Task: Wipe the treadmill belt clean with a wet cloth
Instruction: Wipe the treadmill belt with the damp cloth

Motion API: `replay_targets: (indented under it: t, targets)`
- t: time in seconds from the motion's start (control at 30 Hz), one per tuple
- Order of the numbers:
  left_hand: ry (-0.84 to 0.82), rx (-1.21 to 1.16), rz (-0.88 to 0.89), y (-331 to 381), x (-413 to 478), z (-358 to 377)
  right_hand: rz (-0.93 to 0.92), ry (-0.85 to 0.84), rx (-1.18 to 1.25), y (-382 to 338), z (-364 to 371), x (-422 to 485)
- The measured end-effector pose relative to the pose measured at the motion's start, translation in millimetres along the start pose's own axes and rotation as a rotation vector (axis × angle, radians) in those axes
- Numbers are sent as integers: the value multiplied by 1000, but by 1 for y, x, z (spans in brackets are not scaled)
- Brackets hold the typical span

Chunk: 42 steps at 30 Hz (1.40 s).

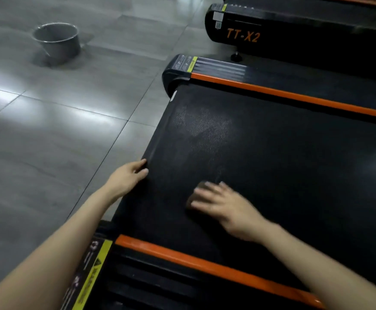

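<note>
Since the tiled floor (48, 142) looks glossy, perhaps wet, mind your footing. The treadmill belt (294, 164) shows a pale patch (201, 124) ahead of your hands, easily skipped. The bucket (57, 41) stands well apart, so the cloth may dry and merely smear. Your left hand (127, 176) grips the belt's end edge; if the belt rolls, fingers could get pinched. Your right hand (222, 204), fingers straight and blurred, presses the dark cloth (199, 186) onto the belt, unclasped, so it may slip out.
</note>
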<state>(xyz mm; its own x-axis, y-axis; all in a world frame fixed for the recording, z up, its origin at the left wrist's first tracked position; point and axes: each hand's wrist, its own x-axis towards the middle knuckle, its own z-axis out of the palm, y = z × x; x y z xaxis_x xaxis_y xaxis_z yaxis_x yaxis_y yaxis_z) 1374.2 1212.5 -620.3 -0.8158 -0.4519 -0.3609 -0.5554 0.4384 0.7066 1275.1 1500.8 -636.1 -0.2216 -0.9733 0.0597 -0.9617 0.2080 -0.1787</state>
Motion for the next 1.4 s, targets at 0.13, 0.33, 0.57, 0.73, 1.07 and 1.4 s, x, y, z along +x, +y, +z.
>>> replay_targets:
  t: [0.13,0.33,0.57,0.73,1.07,1.4]
  targets:
    - [19,253,23,2,-14,8,613,129,80,28,-11,14]
    - [57,246,36,0,-19,7,-8,-43,74,-59,8,-8]
    - [65,253,79,-2,-21,4,214,6,132,32,-8,4]
    - [72,162,84,-9,-18,8,486,153,30,43,4,84]
    - [98,212,98,-13,-20,8,-291,12,85,-10,13,70]
    - [227,522,306,-22,-23,4,470,236,-6,31,16,151]
